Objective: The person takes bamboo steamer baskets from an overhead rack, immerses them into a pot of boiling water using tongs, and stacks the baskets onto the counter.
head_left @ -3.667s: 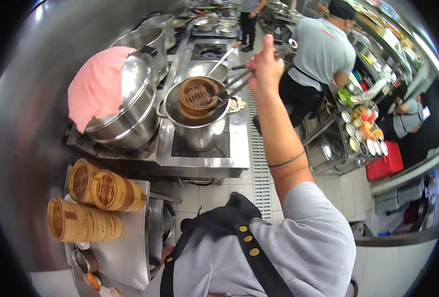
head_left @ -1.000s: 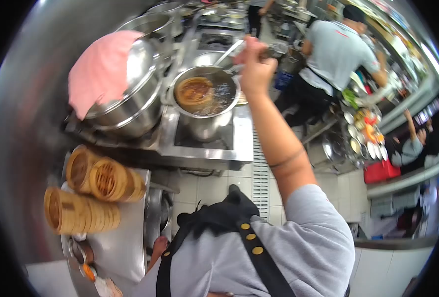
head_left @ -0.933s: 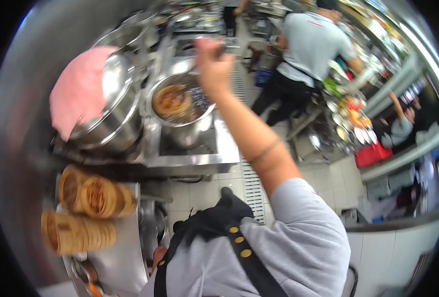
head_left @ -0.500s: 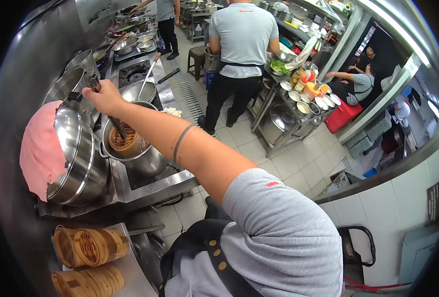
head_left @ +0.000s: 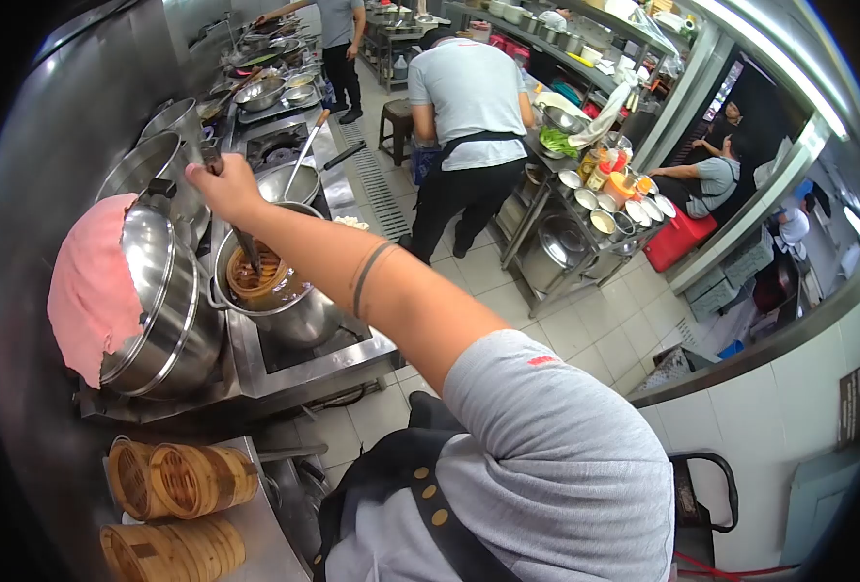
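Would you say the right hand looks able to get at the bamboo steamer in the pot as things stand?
Probably yes: the right hand grips a metal tool that reaches down to the bamboo steamer, and no lid covers the pot.

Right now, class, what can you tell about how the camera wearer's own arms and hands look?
The right hand wears no glove. A dark band, worn or inked, rings the arm. The short grey sleeve bears small red marks. The left hand is unseen.
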Motion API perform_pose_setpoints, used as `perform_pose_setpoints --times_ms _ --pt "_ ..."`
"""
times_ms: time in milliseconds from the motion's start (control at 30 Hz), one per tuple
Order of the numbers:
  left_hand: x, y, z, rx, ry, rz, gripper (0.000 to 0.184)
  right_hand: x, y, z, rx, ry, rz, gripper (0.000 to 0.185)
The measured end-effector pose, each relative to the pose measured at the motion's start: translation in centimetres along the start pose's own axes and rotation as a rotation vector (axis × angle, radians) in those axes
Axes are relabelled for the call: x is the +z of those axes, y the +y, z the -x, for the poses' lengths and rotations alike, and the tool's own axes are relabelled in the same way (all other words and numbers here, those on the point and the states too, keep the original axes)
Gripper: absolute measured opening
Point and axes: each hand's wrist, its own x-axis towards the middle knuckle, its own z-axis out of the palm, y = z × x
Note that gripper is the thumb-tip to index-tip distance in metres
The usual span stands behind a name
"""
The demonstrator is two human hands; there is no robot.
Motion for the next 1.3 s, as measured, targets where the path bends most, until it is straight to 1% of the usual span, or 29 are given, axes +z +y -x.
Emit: perform_pose_setpoints --times_ms 67,100,167,200,233,267,367,433,467,500,533,567,600,633,667,700,733,800,867,900,933,967,1033,1067,1133,1167,1233,1267,1300 --pt "-0.3 -0.5 0.2 0.014 0.005 0.006 0.005 -0.3 -1.3 0.7 -0.007 0.095 -0.099 0.041" --pt "-0.4 -0.9 0.6 0.020 0.006 0.009 0.005 -0.5 -0.1 0.4 -0.010 0.116 -0.096 0.041" --pt "-0.7 -1.8 1.2 0.034 0.008 0.024 0.005 -0.4 1.6 -0.2 -0.013 0.133 -0.203 0.041" --pt "-0.9 -2.3 1.5 0.044 0.010 0.035 0.006 -0.5 1.9 -0.3 0.013 0.134 -0.215 0.041" --pt "-1.1 -2.9 2.0 0.052 0.013 0.048 0.006 -0.9 0.3 0.3 0.157 0.099 -0.233 0.041" --pt "-1.4 -3.7 2.6 0.060 0.018 0.072 0.006 -1.0 0.8 -0.1 0.215 0.100 -0.214 0.039" --pt "-2.3 -6.0 3.7 0.099 0.016 0.186 0.007 -2.7 0.9 -0.7 0.260 0.060 -0.235 0.035" --pt "-2.4 -6.9 4.6 0.129 0.018 0.278 0.007 -3.9 0.9 -1.3 0.227 0.083 -0.183 0.028" --pt "-2.3 -6.9 5.1 0.126 0.038 0.287 0.007 -4.5 1.4 -1.8 0.170 0.105 -0.138 0.025" --pt "-2.2 -6.6 5.3 0.037 0.032 0.323 0.007 -4.8 2.2 -2.2 0.114 0.162 -0.098 0.026" --pt "-2.2 -6.4 5.6 -0.050 0.022 0.357 0.008 -5.1 2.4 -2.3 0.086 0.189 -0.123 0.026" --pt "-2.1 -6.3 6.0 -0.050 0.030 0.359 0.008 -5.2 2.8 -2.4 0.055 0.219 -0.146 0.027" --pt "-2.1 -6.3 6.3 0.008 0.003 0.207 0.008 -5.1 3.3 -2.2 0.055 0.219 -0.152 0.027" --pt "-2.2 -6.1 6.6 0.063 -0.026 0.054 0.008 -4.9 4.2 -2.0 0.024 0.268 -0.166 0.027" --pt "-2.0 -6.7 6.5 0.062 -0.023 0.051 0.008 -4.7 4.5 -1.8 -0.007 0.317 -0.180 0.028" --pt "-1.6 -7.2 6.4 0.087 -0.023 0.148 0.008 -4.4 4.7 -1.5 -0.006 0.318 -0.184 0.028" --pt "-1.3 -7.4 6.2 0.111 -0.022 0.246 0.009 -4.1 4.6 -0.7 0.034 0.314 -0.297 0.028" --pt "-1.1 -7.7 5.7 0.082 0.001 0.291 0.009 -3.4 3.6 0.6 0.136 0.279 -0.505 0.031" --pt "-0.8 -7.3 6.2 0.048 0.029 0.346 0.008 -4.1 3.4 0.8 0.171 0.227 -0.521 0.031" --pt "-0.8 -6.3 6.8 -0.011 0.064 0.409 0.008 -4.6 3.3 0.9 0.201 0.178 -0.532 0.031" --pt "-0.6 -5.8 7.4 -0.069 0.102 0.474 0.008 -5.2 2.8 0.7 0.211 0.162 -0.512 0.030" --pt "-0.5 -6.6 7.3 -0.073 0.115 0.487 0.008 -5.6 1.8 0.6 0.199 0.168 -0.421 0.029" --pt "-0.6 -8.5 6.4 -0.050 0.021 0.619 0.006 -6.4 -0.1 0.5 0.152 0.163 -0.295 0.030" --pt "-0.2 -8.9 6.6 -0.052 0.036 0.627 0.006 -6.5 0.1 0.3 0.105 0.167 -0.278 0.032" --pt "0.6 -9.3 6.9 -0.081 0.198 0.433 0.006 -6.3 0.7 0.2 0.014 0.173 -0.232 0.038" --pt "0.4 -9.5 6.9 -0.082 0.204 0.435 0.006 -5.8 1.1 0.5 0.015 0.170 -0.237 0.038" --pt "0.0 -9.5 7.1 -0.153 0.027 0.479 0.009 -4.8 2.0 1.3 -0.047 0.250 -0.179 0.040" --pt "-0.4 -9.3 7.3 -0.125 0.024 0.433 0.010 -4.5 3.2 1.3 -0.038 0.233 -0.265 0.037" --pt "-0.5 -8.4 7.7 -0.113 0.047 0.389 0.012 -4.5 3.2 1.3 -0.038 0.230 -0.265 0.037"
